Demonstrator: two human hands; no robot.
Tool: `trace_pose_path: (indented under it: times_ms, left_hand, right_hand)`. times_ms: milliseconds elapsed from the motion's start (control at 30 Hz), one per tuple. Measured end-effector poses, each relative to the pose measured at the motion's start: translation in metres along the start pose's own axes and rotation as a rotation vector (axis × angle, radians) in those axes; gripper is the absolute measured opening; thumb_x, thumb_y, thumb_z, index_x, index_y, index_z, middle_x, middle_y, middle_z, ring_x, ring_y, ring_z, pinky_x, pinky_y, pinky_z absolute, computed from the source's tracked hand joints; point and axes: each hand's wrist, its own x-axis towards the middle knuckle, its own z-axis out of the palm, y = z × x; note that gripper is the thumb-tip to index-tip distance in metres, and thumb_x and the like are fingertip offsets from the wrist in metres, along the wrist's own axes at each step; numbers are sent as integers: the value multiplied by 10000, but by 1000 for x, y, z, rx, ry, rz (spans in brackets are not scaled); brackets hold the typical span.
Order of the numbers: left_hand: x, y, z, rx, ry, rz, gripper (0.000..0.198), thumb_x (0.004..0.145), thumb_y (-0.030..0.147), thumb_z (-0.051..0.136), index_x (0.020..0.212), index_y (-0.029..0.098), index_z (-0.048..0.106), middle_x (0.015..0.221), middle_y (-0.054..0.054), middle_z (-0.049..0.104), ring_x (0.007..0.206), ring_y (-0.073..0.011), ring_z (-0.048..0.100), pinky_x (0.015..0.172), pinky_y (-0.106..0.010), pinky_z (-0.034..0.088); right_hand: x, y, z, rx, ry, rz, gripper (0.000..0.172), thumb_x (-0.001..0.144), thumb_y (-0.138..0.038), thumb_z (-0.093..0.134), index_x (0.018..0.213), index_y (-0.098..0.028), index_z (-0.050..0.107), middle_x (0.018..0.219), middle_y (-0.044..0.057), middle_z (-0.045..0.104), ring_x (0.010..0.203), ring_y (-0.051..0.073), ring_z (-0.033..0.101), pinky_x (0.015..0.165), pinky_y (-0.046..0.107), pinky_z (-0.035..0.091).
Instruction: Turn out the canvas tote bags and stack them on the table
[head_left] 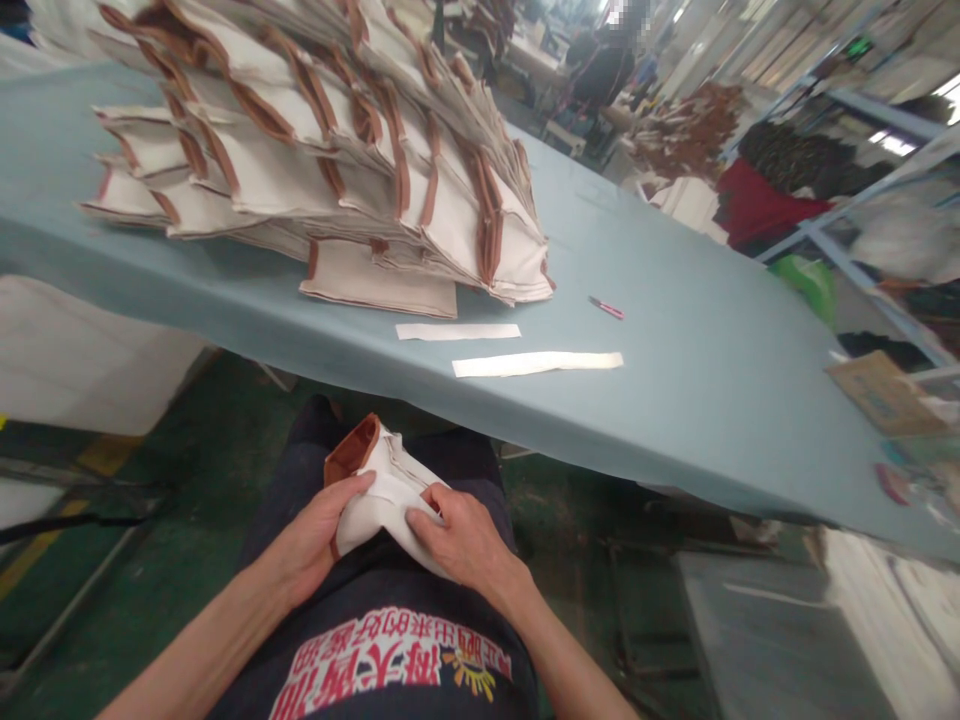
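Both hands grip a white fabric piece (pixel 382 495) with a brown band at its open end, held over my lap below the table edge. My left hand (pixel 319 530) is closed on its left side, thumb on top. My right hand (pixel 461 535) pinches its right side, thumb and fingers pressed into the cloth. The fingers beneath the fabric are hidden. On the table in front lies a large stack of similar white pieces (pixel 360 200) with brown edging.
On the blue-covered table (pixel 712 380) lie two white strips (pixel 536 365) and a small pink-handled cutting tool (pixel 606 307). Shelves (pixel 847 250) with cloth and bags stand at the right. A cardboard piece (pixel 874 392) rests near the table's right end. A person (pixel 600 65) sits in the background.
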Motion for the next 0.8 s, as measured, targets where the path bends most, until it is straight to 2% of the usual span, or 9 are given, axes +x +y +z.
trace_pose_path:
  times_ms: [167,267,400,567,700,800]
  left_hand:
    - [-10,9,3,176,-48,142,462,752,496,968,990,128,822,868,-118,870,793,-256,768,697,-271,605]
    - [-22,20,9,303,-108,267,515,710,567,995,957,143,838,843,-85,854,790,-249,722,707,-271,562]
    - [-40,36,12,445,-159,429,440,761,558,981,950,182,853,882,-52,847,838,-260,702,738,-276,552]
    - [-67,59,13,765,-245,693,353,951,554,807,882,209,829,802,-20,791,722,-215,672,621,-239,520]
    - [-81,76,14,918,-337,759,409,1037,541,691,819,209,793,758,-2,737,635,-165,637,554,-205,504]
    - [-87,84,18,989,-380,823,413,1058,519,658,814,213,790,750,7,726,626,-154,642,534,-189,522]
  right_hand:
    - [-6,1,-6,69,7,-18,201,1030,-260,721,842,-214,667,790,-10,676,743,178,594,696,292,334]
    - [-10,1,-14,133,3,-41,211,1013,-272,713,822,-216,644,733,-41,606,675,151,533,658,280,322]
    - [-20,-2,-25,212,33,-78,159,1006,-288,686,869,-213,658,738,-50,585,669,141,510,641,270,335]
    - [-44,-15,-34,308,67,-161,132,959,-312,721,889,-206,684,755,-49,605,674,134,526,633,269,342]
    - [-61,-22,-46,327,40,-250,224,891,-396,838,936,-207,726,788,-36,673,682,143,568,639,268,390]
    - [-61,-24,-66,354,187,-367,354,972,-553,799,1042,-210,741,901,16,755,793,184,671,735,292,515]
